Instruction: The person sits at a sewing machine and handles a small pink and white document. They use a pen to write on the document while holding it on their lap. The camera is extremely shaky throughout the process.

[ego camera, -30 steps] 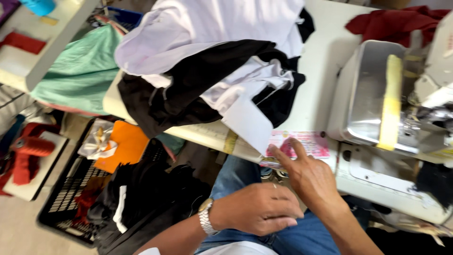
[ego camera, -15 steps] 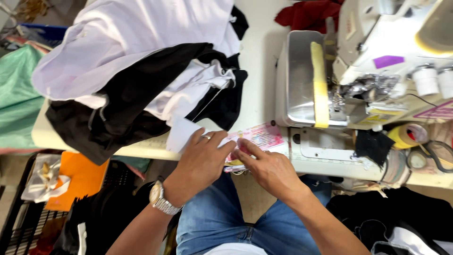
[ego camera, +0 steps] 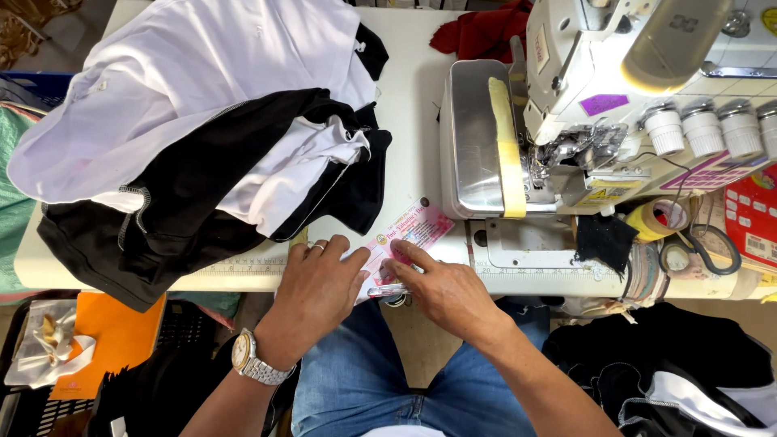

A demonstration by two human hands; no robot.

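Pink card (ego camera: 409,235) lies flat at the table (ego camera: 413,129) front edge, just left of the sewing machine (ego camera: 599,105). Left hand (ego camera: 320,287) is laid palm-down on the card's near left part, fingers spread and released, nothing grasped. Right hand (ego camera: 441,287) is pressed on the card's near end, forefinger extended; a small clear clip-like item (ego camera: 387,291) is seen at its thumb, grasp unclear. Black and white garments (ego camera: 202,137) are piled just left of the card.
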